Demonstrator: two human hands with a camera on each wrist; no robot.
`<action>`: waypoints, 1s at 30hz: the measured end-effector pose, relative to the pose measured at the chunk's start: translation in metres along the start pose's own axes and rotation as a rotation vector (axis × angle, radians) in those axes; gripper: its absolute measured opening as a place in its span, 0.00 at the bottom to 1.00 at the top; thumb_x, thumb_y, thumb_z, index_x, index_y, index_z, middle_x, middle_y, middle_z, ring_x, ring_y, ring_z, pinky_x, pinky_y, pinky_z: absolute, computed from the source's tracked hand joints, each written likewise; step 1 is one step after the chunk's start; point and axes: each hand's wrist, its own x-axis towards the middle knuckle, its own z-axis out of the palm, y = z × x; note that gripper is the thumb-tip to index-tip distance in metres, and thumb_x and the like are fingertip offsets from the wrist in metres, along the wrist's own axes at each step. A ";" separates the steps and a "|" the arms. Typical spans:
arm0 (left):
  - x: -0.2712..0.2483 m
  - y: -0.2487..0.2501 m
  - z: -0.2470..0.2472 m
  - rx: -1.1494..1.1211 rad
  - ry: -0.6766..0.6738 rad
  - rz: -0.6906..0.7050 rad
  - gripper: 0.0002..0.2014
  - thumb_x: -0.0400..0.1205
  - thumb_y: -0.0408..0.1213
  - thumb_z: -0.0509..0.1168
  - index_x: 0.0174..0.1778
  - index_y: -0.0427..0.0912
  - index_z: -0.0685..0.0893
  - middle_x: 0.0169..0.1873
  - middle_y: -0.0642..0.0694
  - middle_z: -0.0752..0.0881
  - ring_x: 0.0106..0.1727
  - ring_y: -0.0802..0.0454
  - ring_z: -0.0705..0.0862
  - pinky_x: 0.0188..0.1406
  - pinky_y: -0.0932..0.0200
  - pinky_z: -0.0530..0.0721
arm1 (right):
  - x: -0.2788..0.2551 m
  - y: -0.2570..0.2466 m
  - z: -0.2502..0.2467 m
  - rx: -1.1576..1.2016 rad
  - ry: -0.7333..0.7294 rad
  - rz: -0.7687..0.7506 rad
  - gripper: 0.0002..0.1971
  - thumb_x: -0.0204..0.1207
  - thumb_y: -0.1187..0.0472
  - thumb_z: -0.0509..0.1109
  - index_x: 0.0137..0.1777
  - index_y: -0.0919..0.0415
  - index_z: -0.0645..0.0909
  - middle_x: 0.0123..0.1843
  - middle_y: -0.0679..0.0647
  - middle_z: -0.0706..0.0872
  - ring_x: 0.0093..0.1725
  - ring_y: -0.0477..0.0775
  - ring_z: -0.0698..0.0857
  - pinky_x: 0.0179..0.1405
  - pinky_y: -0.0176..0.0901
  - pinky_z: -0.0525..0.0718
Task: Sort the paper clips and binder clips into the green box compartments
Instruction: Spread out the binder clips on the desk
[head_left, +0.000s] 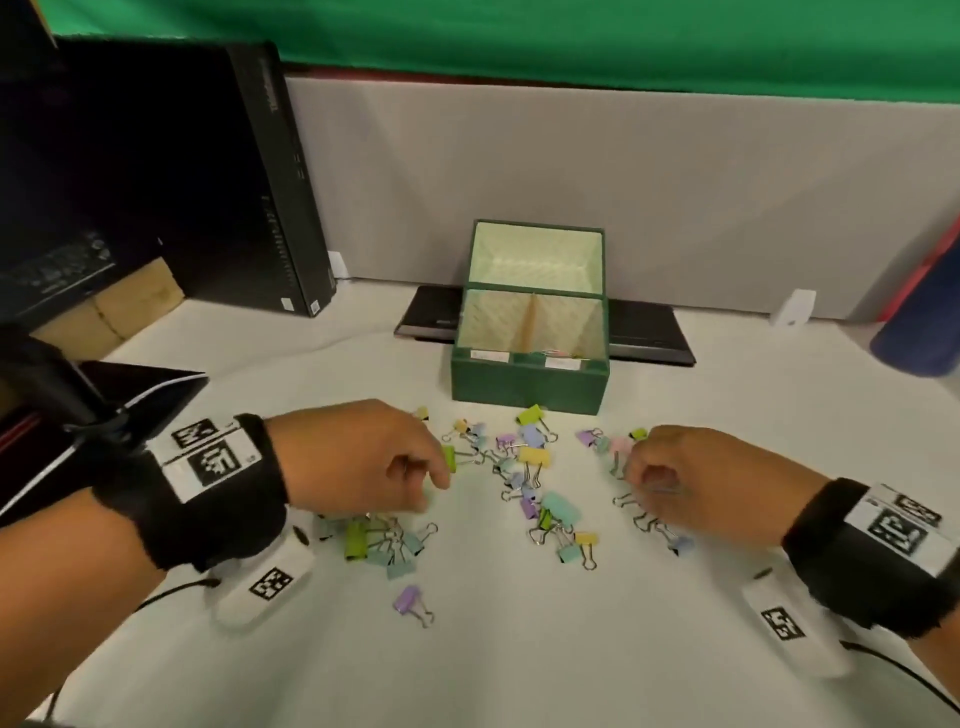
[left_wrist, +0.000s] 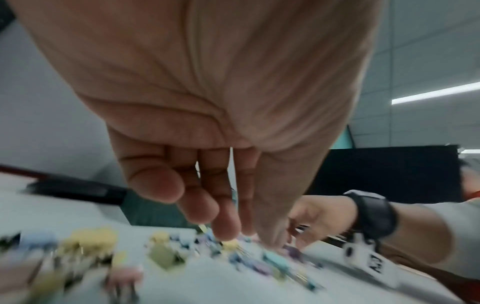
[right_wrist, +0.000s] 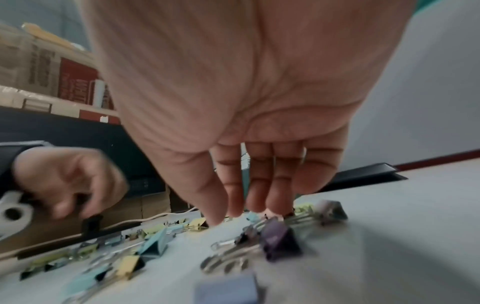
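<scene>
A: Why are both hands low over the white worktop (head_left: 519, 649)?

B: Picking from the scattered pastel binder clips (head_left: 535, 457). Left hand (head_left: 358, 457) pinches a green clip (head_left: 450, 459); right hand (head_left: 696, 483), fingers curled, grip unclear. The open green box (head_left: 527, 382) waits just behind.

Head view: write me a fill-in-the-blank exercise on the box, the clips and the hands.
1. The lid of the green box stands ____.
2. A divider splits the box into ____ compartments.
3. Most binder clips lie on the ____, in front of the box.
4. The lone purple clip lies nearer the ____ hand.

Missing words: open; two; table; left
</scene>
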 end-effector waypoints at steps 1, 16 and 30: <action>-0.012 0.005 0.007 -0.003 -0.055 0.034 0.13 0.80 0.54 0.68 0.61 0.69 0.84 0.45 0.67 0.82 0.48 0.66 0.80 0.49 0.67 0.79 | -0.008 0.000 0.002 0.003 0.009 0.023 0.04 0.77 0.54 0.70 0.45 0.41 0.80 0.47 0.39 0.81 0.46 0.43 0.82 0.49 0.34 0.81; -0.020 0.024 0.061 0.018 -0.035 0.116 0.07 0.80 0.50 0.65 0.45 0.54 0.85 0.45 0.58 0.80 0.46 0.60 0.81 0.50 0.59 0.82 | -0.027 -0.009 0.017 0.084 -0.024 0.139 0.16 0.74 0.66 0.68 0.52 0.41 0.83 0.51 0.40 0.81 0.49 0.39 0.82 0.50 0.29 0.79; -0.039 0.022 0.064 0.048 -0.048 0.094 0.19 0.79 0.58 0.67 0.67 0.64 0.80 0.52 0.62 0.78 0.55 0.63 0.75 0.56 0.64 0.75 | -0.001 -0.027 0.010 -0.143 -0.037 0.212 0.18 0.84 0.50 0.61 0.74 0.39 0.74 0.68 0.49 0.82 0.64 0.53 0.80 0.64 0.43 0.79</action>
